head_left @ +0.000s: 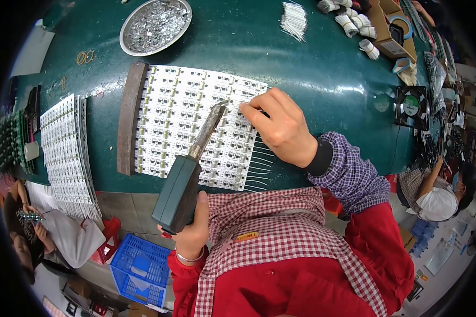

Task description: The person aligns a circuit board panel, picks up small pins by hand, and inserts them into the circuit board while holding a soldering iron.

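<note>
My left hand (193,230) is wrapped round the grip of a dark green soldering gun (179,187). Its metal tip reaches up and right over a white circuit board panel (188,132) with rows of small parts. Close to that tip, my right hand (280,127) pinches at the panel's right side; a thin white wire seems to be in the fingertips, mostly hidden by them. Several white wires (260,158) stick out from the panel's lower right edge. A brown metal bar (132,119) lies along the panel's left edge.
A metal bowl (156,27) of silvery scraps stands at the far left. More panels (66,158) are stacked left. Loose white wires (293,21), wire bundles (349,25), a cardboard box (388,31) and a black fan (412,108) lie right. A blue crate (140,269) sits below the table.
</note>
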### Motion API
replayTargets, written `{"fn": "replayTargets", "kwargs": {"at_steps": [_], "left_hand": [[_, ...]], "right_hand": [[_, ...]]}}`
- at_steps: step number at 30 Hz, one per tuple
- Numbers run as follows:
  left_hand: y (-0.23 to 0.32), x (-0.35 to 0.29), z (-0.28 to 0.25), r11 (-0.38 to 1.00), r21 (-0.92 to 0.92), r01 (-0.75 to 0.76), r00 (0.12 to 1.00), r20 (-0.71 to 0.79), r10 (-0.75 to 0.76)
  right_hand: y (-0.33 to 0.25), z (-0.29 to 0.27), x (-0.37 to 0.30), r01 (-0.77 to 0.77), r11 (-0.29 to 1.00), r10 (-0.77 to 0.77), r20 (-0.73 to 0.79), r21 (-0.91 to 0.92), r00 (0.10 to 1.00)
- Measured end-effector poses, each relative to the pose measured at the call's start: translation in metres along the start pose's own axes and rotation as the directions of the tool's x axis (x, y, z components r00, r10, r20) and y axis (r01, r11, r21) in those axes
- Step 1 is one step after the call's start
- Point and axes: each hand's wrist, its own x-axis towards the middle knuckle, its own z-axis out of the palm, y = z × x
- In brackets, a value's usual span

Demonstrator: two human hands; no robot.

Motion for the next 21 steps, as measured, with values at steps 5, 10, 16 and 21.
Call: {"fn": "replayTargets", "kwargs": {"at_steps": [5,10,16,21], "left_hand": [[0.006,0.001,-0.002,1.000,0.011,0.007,1.000,-0.006,-0.007],[0.008,0.001,-0.004,0.999,0.036,-0.005,1.000,0.000,0.005],[0.009,0.001,-0.002,1.000,-0.009,-0.030,1.000,-0.001,0.030],[0.004,0.003,0.000,0.991,0.064,-0.118,0.993,-0.004,0.118]], "right_hand": [[-0.006,-0.020,-0.008,-0.026,1.000,0.026,-0.008,0.011,1.000],[-0.018,-0.020,-0.004,0.007,0.997,0.005,-0.139,0.081,0.990],[-0.007,-0.001,-0.003,-0.003,0.998,0.008,-0.074,0.065,0.997],[-0.006,0.004,-0.006,-0.014,0.998,0.017,-0.051,0.063,0.999]]}}
